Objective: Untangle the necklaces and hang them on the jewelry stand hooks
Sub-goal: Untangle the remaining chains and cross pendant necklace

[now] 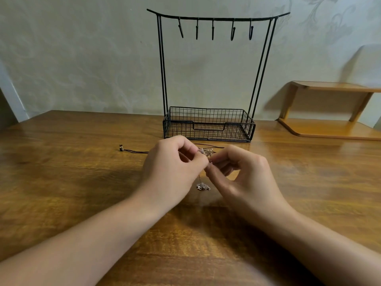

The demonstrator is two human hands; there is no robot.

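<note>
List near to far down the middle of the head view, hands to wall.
Dangling end of the fine chain → left hand and right hand pinching the tangled chain → dark cord necklace on the table → wire basket of the jewelry stand → its hooks → wall.

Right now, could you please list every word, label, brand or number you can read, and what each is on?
None: no readable text anywhere in the head view.
The stand, necklaces, table, shelf and wall carry no lettering; the wall shows only a faint floral pattern.
</note>
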